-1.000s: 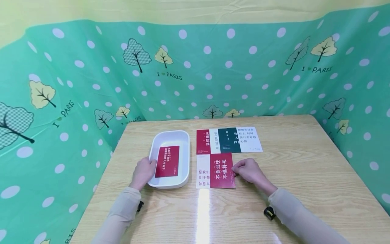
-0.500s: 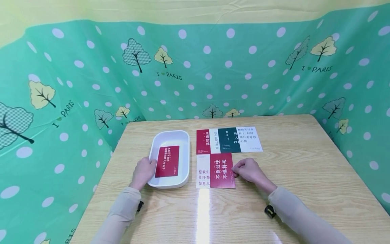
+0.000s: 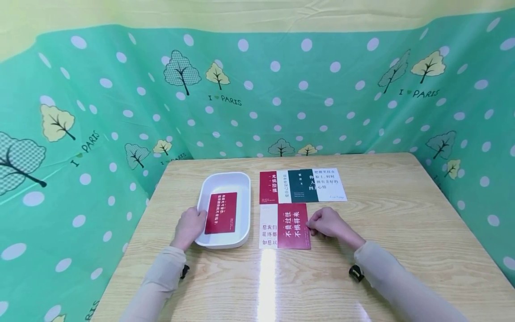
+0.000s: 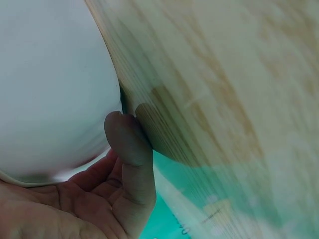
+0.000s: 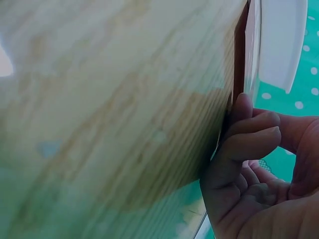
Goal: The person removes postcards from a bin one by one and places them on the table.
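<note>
My left hand (image 3: 190, 227) grips the left side of a white plastic basin (image 3: 246, 210). Inside the basin lies a red card (image 3: 221, 214) with white lettering. In the left wrist view, curled fingers rest against the basin's outer wall (image 4: 55, 84). My right hand (image 3: 330, 223) pinches the right edge of another red card (image 3: 293, 223), which lies over part of a white card (image 3: 268, 226). From the right wrist view, that red card's edge (image 5: 240, 59) is seen side-on at the fingertips, close to the table.
Behind the pinched card runs an overlapping row: a red card (image 3: 268, 188), a white card (image 3: 283, 188), dark green cards (image 3: 299, 185) and a white card (image 3: 331, 184). Wooden tabletop (image 3: 402, 214) extends right. A green dotted cloth (image 3: 281, 89) encloses the table.
Almost nothing moves. The right hand shifts very slightly at the red card's edge. Basin, left hand and the other cards stay put.
</note>
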### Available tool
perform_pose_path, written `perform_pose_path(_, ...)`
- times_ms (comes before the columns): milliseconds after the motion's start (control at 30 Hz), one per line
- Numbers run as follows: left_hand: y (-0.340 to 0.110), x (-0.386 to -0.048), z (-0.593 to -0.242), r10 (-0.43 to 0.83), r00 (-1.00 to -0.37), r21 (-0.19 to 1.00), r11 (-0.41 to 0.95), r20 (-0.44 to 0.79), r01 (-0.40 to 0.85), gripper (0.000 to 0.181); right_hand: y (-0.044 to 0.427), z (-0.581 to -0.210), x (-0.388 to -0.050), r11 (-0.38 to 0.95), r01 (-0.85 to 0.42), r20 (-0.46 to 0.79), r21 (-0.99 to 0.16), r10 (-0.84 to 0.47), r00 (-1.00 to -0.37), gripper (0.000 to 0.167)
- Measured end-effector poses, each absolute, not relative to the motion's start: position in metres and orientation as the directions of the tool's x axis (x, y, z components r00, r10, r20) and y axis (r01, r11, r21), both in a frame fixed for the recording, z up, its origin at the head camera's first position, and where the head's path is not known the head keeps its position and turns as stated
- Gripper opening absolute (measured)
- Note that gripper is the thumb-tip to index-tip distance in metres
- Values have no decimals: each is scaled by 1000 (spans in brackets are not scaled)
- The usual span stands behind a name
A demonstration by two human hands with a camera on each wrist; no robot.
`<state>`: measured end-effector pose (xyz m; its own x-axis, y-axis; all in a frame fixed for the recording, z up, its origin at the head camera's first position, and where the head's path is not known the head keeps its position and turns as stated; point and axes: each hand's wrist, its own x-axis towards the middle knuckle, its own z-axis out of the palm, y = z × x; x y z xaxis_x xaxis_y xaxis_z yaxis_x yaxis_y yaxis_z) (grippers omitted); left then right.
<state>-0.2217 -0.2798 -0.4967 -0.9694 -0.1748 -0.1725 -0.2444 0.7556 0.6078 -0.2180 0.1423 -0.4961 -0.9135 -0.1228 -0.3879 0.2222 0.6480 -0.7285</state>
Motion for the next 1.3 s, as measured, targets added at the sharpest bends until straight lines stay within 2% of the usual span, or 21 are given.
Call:
perform_pose_path(533,-281,-222,-496,-175,-967,611,750,-184,-252,45,143,-493,-222,665,231,-426,-710,-144,-893,17)
perform_pose_path(800,-279,-221,-493,-180,-971,592,770,-159,-239,38,143,-490,-223,682,209,-425,-701,-164,-890,21)
perform_pose_path(1300,-280,-221,-494,-177,-969,593,767,-171,-245,38,142,-490,-227,710,208,-445,-672,-163,-880,25)
